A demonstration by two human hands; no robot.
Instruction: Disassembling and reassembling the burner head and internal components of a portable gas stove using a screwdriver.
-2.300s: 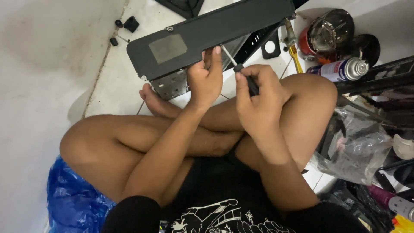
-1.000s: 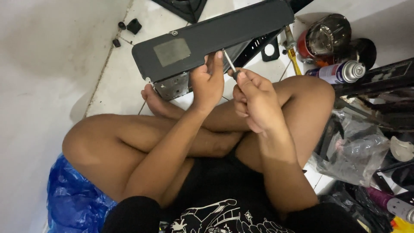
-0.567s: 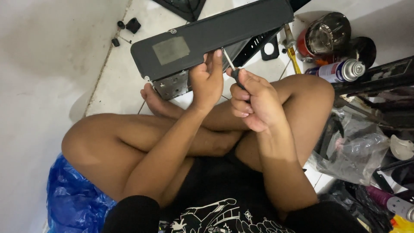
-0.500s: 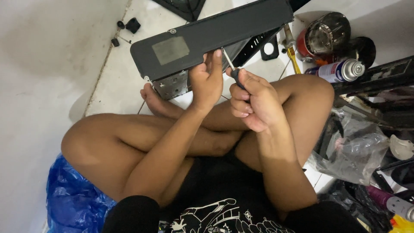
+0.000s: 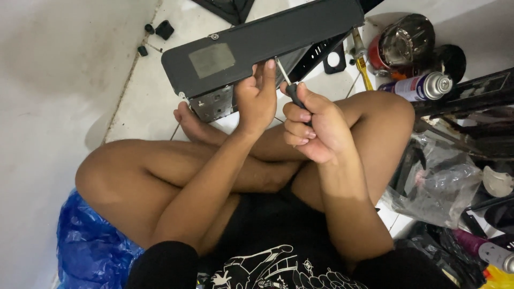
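The person sits cross-legged on a tiled floor (image 5: 160,80), with a long dark panel (image 5: 278,37) propped across the top of the view, running from 10 o'clock up toward 1 o'clock. A grey square patch (image 5: 211,60) sits on its face near the left end, and a perforated metal chassis (image 5: 214,103) shows beneath that end.

The left hand (image 5: 257,99) grips the panel's lower edge near the middle, fingers curled up against it, thumb side toward the metal part. The right hand (image 5: 310,126) is just beside it at 3 o'clock, closed in a fist around the black handle of a screwdriver (image 5: 286,85). The thin shaft slants up toward 11 o'clock and its tip meets the panel's lower edge, right next to the left fingertips.

At 2 o'clock from the hands stand a spray can (image 5: 417,85) lying on its side, a red round-bodied appliance (image 5: 396,48) and a yellow-handled tool (image 5: 364,69). Crumpled clear plastic (image 5: 444,182) lies at 4 o'clock beside the right knee. A blue bag (image 5: 91,246) is at 8 o'clock under the left thigh. Small black parts (image 5: 160,29) rest on the floor at 11 o'clock.
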